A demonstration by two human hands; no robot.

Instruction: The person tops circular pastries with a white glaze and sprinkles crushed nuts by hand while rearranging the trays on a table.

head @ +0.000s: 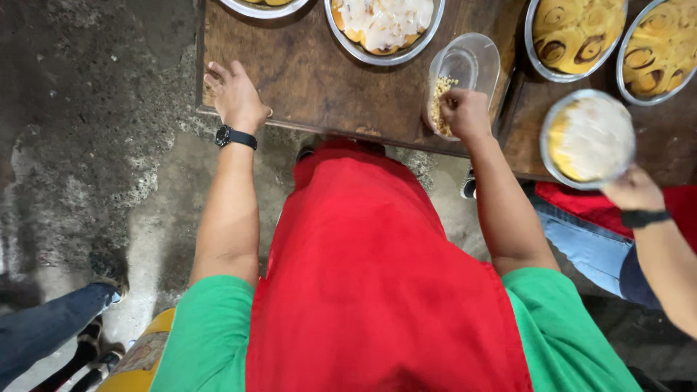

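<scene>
1. The left hand (pixel 234 96) is laid flat on the wooden table (pixel 319 80) near its edge, fingers spread, nothing held.
2. The right hand (pixel 465 112) is dipped into a clear tub (pixel 472 62) of chopped nuts (pixel 438 94) at the table's front edge, fingers pinched together on nuts.
3. An iced pan (pixel 383 25) is seen just behind the tub.
4. Another iced pan (pixel 588 138) is held by a co-worker's hand (pixel 634 190) at right.

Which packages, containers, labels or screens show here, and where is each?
No labels, signs or screens show.
Clear plastic tub: table edge, oval, holding pale crumbs; right hand dips in.
Round foil pans: iced one at top, swirled buns right.
Left hand rests on table.
</scene>
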